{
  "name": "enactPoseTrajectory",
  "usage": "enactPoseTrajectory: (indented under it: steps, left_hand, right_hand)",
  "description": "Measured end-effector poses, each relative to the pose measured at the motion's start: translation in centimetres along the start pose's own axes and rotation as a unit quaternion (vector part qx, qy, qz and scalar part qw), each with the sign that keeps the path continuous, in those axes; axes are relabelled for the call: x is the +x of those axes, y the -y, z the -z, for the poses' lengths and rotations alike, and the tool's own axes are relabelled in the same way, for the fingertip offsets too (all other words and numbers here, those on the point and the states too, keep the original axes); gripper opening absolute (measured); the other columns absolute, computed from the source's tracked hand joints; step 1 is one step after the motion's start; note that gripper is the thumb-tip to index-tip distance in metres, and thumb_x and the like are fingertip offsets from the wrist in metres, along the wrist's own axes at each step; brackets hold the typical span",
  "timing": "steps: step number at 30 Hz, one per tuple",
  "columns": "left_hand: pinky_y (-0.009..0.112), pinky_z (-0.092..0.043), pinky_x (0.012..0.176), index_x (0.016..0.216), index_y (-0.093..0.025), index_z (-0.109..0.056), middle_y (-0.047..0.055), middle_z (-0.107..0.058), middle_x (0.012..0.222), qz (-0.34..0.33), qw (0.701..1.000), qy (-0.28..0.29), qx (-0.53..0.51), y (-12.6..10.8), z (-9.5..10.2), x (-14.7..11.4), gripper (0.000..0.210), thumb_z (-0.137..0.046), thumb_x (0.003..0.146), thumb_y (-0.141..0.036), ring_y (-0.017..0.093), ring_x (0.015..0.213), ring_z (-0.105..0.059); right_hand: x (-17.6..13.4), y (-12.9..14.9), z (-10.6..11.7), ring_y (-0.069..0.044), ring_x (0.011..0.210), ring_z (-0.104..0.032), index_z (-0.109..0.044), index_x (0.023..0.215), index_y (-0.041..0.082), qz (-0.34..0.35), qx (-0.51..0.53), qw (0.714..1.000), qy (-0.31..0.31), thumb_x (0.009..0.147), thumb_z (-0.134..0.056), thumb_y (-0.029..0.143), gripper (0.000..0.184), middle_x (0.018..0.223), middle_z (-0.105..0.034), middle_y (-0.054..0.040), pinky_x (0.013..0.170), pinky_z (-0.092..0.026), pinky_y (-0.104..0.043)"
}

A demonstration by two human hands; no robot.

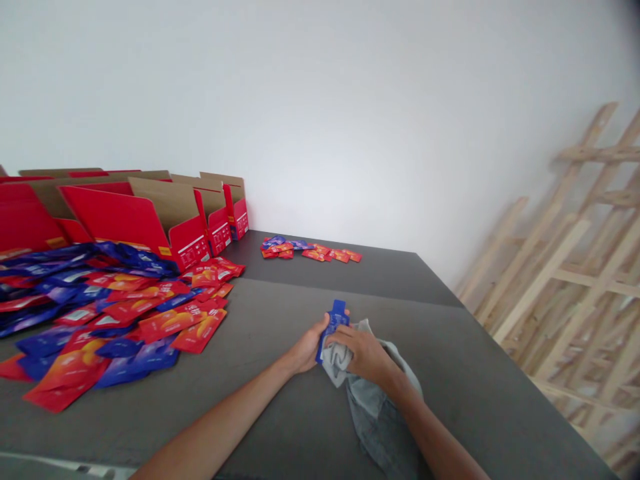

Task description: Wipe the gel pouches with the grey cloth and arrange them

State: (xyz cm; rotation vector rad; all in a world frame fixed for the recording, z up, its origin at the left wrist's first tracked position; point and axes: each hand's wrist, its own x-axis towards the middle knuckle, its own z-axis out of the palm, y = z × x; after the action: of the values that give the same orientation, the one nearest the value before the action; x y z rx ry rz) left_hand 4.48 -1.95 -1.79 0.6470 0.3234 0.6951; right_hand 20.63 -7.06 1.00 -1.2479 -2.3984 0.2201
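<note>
My left hand (306,347) is closed around a narrow blue packet (336,317), held at a slant over the dark table. Bunched in my right hand (363,350) is a grey cloth (385,413), pressed against the lower part of that packet. The rest of the cloth hangs down under my right forearm onto the tabletop. My right fingers and the cloth hide part of the packet's face.
On the left lies a heap of red and blue pouches (135,310), with open red cardboard boxes (125,213) behind it. Smaller packets (320,252) lie near the wall on the grey table (280,307). Wooden frames (565,273) lean at the right.
</note>
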Motion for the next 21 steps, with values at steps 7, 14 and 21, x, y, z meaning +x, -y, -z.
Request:
enactPoseTrajectory:
  steps: [7, 14, 21]
  left_hand:
    - [0.034, -0.051, 0.092, 0.134, -0.011, -0.061, 0.016, -0.073, 0.112, 0.012, 1.000, -0.024, 0.011, 0.3, 0.0, 0.2, 0.052, -0.052, 0.098, -0.047, 0.026, 0.101, -0.071]
    - [0.033, -0.051, 0.091, 0.137, -0.013, -0.059, 0.014, -0.073, 0.114, 0.000, 1.000, -0.017, 0.020, 0.0, 0.1, 0.1, 0.052, -0.052, 0.098, -0.047, 0.025, 0.100, -0.071]
    - [0.034, -0.052, 0.089, 0.135, -0.012, -0.060, 0.015, -0.073, 0.111, 0.009, 0.999, -0.032, 0.019, 0.3, 0.3, 0.4, 0.054, -0.050, 0.098, -0.049, 0.025, 0.097, -0.072]
  right_hand:
    - [-0.2, -0.7, -0.2, -0.021, 0.105, -0.066, -0.064, 0.119, 0.026, -0.130, -0.037, 0.983, -0.126, 0.078, -0.049, -0.003, 0.052, 0.121, -0.066, -0.0049, 0.082, -0.052, -0.027]
    - [0.0, -0.3, 0.0, -0.019, 0.101, -0.067, -0.067, 0.111, 0.026, -0.026, 0.002, 0.999, -0.048, 0.076, -0.054, 0.000, 0.046, 0.112, -0.069, -0.0018, 0.084, -0.050, -0.026]
    - [0.0, -0.4, -0.3, -0.020, 0.100, -0.067, -0.065, 0.117, 0.026, -0.112, -0.044, 0.987, -0.108, 0.076, -0.050, -0.003, 0.053, 0.116, -0.068, -0.0038, 0.079, -0.051, -0.026]
